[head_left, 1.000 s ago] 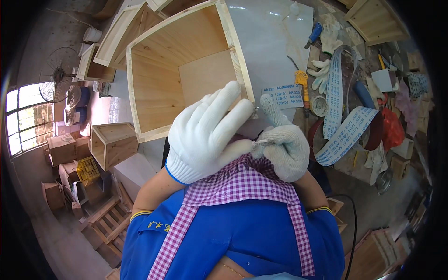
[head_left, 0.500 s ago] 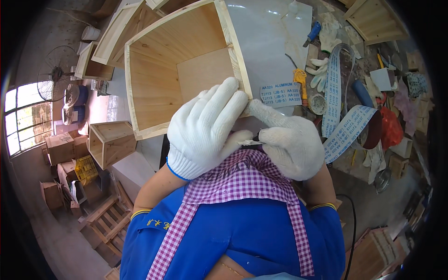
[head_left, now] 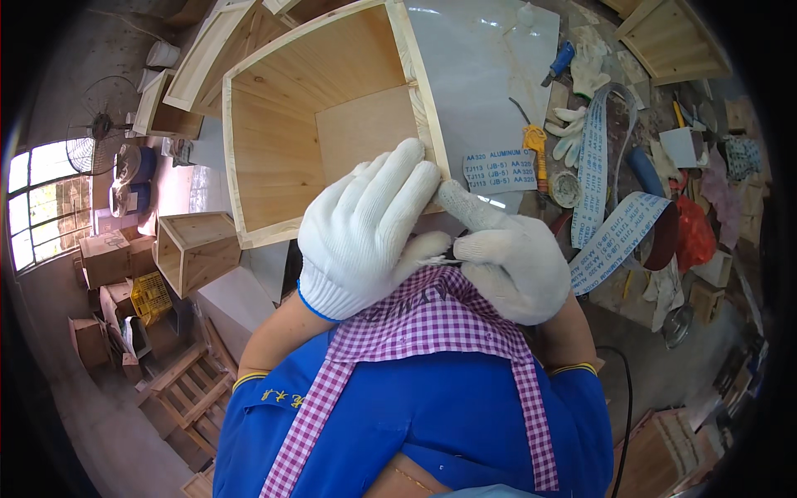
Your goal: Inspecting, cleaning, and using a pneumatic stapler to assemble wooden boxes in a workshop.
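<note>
A pale wooden box point(head_left: 274, 149), open toward me, stands tilted on the work table in front. My left hand point(head_left: 361, 220), in a white knit glove with a blue cuff, lies over the box's near right corner, its fingers stretched out side by side. To its right is my right hand point(head_left: 515, 261), also gloved. Its greyish forefinger points toward the box's corner, and the other fingers are curled in near my left thumb. Small frayed white threads show between the thumb and those curled fingers; what the fingers pinch, if anything, is hidden.
A flat piece of printed sandpaper point(head_left: 498, 170) lies right of the box. Beyond are a yellow-handled tool point(head_left: 535, 149), spare gloves point(head_left: 569, 133), curled sanding belts point(head_left: 623, 236) and a red plastic bag point(head_left: 696, 236). More wooden boxes point(head_left: 195, 249) stand at the left, near a fan point(head_left: 101, 129).
My right hand's curled fingers have shifted slightly at the left thumb, and its forefinger has dropped a little. My left hand and the box have stayed in place.
</note>
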A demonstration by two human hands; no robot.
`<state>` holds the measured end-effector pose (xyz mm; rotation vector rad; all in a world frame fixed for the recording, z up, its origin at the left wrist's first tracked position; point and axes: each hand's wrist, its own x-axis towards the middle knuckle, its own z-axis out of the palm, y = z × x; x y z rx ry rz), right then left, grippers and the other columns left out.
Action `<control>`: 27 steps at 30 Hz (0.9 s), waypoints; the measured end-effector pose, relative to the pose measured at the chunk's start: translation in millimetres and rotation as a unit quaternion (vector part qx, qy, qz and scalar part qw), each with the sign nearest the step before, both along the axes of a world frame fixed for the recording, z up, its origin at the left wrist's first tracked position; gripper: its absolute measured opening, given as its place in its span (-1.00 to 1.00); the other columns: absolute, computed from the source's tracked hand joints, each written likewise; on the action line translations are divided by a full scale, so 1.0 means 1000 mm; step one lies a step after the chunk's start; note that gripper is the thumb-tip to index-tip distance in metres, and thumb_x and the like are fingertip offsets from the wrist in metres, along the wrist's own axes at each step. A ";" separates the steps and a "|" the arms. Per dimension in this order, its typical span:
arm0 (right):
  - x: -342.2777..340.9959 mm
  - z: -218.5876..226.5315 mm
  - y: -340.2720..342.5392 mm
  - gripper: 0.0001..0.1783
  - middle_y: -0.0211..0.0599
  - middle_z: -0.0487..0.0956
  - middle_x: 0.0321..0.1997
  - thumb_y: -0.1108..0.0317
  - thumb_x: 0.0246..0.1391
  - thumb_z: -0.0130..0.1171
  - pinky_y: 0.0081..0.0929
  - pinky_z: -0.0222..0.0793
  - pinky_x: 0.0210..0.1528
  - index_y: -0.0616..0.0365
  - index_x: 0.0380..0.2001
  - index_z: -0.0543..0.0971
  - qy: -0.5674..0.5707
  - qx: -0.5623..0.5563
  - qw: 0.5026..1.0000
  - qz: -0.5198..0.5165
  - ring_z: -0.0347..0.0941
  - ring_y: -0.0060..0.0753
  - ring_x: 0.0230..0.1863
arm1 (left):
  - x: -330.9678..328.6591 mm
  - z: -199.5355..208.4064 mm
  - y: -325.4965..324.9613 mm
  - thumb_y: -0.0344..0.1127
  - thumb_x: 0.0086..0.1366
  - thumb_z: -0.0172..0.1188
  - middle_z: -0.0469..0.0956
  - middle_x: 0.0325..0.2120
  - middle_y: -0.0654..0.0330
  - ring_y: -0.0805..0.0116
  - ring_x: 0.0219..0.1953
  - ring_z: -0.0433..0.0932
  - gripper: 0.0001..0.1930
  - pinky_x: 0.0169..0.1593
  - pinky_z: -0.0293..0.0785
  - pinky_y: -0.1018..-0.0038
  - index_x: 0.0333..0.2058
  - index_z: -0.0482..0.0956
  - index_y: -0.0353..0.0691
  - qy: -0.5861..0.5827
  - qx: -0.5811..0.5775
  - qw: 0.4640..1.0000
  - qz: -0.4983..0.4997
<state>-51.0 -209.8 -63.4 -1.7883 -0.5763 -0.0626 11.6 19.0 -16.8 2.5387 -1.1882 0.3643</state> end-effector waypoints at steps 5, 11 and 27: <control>-0.002 -0.008 0.007 -0.83 0.43 0.53 0.29 0.53 0.08 0.37 -0.17 0.59 0.20 0.22 -0.21 0.69 -0.070 0.117 0.987 -0.090 0.63 0.17 0.23 | 0.000 0.002 -0.002 0.06 -0.05 0.49 0.59 0.19 -0.06 0.00 0.12 0.66 -0.21 0.08 0.63 0.20 0.14 0.59 -0.25 0.012 -0.002 1.000 0.006; 0.000 0.023 -0.004 -0.78 0.40 0.53 0.30 0.50 0.06 0.39 -0.16 0.63 0.10 0.18 -0.18 0.68 -0.067 -0.100 0.992 -0.042 0.69 0.15 0.13 | 0.002 0.000 -0.002 0.05 -0.07 0.50 0.59 0.17 -0.05 0.00 0.10 0.67 -0.20 0.06 0.64 0.24 0.14 0.58 -0.26 0.005 -0.002 1.000 0.007; -0.005 -0.008 -0.001 -0.74 0.34 0.40 0.45 0.52 0.27 0.25 -0.21 0.65 0.03 0.21 0.02 0.58 0.031 0.054 0.997 -0.033 0.61 -0.08 0.23 | 0.014 0.022 -0.019 0.12 0.14 0.49 0.72 -0.28 0.13 0.11 -0.31 0.72 -0.47 -0.20 0.61 0.25 -0.08 0.68 -0.16 0.176 0.185 0.959 0.125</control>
